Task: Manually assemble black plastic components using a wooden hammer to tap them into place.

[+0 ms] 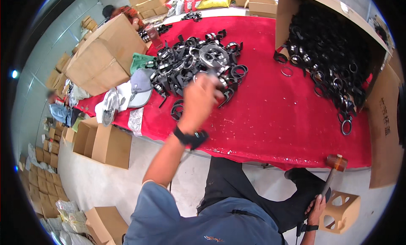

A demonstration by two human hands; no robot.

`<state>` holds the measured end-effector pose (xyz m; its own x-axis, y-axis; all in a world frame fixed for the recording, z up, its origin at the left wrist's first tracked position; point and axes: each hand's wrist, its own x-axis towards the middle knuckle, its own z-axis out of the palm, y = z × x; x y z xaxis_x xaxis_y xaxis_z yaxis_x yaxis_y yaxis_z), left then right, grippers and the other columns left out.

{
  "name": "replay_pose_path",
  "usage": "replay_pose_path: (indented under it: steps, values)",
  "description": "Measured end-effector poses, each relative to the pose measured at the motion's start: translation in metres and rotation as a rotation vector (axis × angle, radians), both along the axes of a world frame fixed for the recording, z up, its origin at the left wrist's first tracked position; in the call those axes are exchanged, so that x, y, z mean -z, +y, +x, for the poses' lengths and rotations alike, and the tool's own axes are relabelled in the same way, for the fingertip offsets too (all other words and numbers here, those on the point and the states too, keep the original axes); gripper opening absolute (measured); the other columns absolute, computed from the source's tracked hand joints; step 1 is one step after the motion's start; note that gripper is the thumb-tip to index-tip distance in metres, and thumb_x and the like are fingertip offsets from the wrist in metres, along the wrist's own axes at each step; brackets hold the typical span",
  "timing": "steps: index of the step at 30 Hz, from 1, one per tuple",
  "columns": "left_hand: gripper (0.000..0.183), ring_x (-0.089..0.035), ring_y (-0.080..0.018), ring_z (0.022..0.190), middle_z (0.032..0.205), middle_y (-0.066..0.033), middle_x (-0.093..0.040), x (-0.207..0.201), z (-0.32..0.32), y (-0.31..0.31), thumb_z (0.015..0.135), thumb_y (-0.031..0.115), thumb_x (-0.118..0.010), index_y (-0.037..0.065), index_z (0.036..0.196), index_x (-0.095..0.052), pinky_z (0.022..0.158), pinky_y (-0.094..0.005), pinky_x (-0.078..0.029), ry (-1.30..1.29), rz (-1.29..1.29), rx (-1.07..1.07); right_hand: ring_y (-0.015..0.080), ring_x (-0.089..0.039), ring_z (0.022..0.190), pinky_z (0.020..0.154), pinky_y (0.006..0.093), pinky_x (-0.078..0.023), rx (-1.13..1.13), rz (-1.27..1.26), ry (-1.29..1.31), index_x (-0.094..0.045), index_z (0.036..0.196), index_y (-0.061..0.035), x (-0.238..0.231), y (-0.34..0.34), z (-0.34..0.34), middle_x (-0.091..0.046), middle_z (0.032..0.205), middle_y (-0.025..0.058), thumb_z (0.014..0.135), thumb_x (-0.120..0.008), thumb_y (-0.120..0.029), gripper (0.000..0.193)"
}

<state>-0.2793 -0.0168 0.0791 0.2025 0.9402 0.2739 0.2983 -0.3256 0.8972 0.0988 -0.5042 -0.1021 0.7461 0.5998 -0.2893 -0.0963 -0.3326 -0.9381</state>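
Observation:
My left hand [199, 95] is stretched over the table, blurred by motion, with its fingers closed. At its fingertips is a blurred, pale grey ring-shaped part [213, 55], which looks pinched by its near end. Below and around it spreads a heap of black parts with shiny metal rings [173, 61]. Down at the lower right, my right hand [316, 208] is wrapped round the handle of a mallet [337, 162]. The mallet's brown head points up, beside the table's front edge.
A large carton [292, 17] lies open at the right, spilling similar black rings [334, 55] onto the red tablecloth [270, 114]. A grey-and-white cap [141, 88] and a big carton [105, 55] are at the left. Open boxes [112, 145] stand on the floor. Two people are farther off.

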Motion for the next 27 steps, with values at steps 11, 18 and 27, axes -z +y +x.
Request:
replay_pose_path:
  steps: [11,18,27]
  values:
    - [0.033,-0.075,-0.0309,0.094,0.111,-0.0190,-0.073,0.024,0.133,0.050,0.101,0.022,-0.072,-0.001,0.124,-0.071,0.085,-0.0435,-0.058,0.279,0.504,0.058,0.0103,-0.049,0.045,0.040,0.0267,-0.042,0.017,0.049,-0.020,-0.053,0.103,-0.0094,-0.011,0.014,-0.010,-0.051,0.065,0.0005,0.109,-0.061,-0.051,0.043]
    - [0.032,-0.073,-0.0392,0.103,0.113,-0.0214,-0.074,0.084,0.328,0.047,0.094,0.019,-0.076,0.003,0.122,-0.075,0.091,-0.0489,-0.058,0.434,0.475,0.498,0.0118,-0.053,0.046,0.041,0.0284,-0.043,0.079,0.091,-0.006,-0.051,0.095,-0.0069,-0.016,0.027,-0.021,-0.055,0.064,0.0026,0.107,-0.065,-0.049,0.046]
    - [0.034,-0.067,-0.0470,0.114,0.128,-0.0236,-0.065,0.138,0.428,0.065,0.092,0.020,-0.076,0.003,0.121,-0.071,0.097,-0.0537,-0.056,0.677,0.601,0.603,0.0118,-0.055,0.047,0.044,0.0290,-0.044,0.064,0.027,-0.084,-0.056,0.092,-0.0049,-0.020,0.034,-0.019,-0.055,0.061,0.0018,0.105,-0.064,-0.060,0.057]
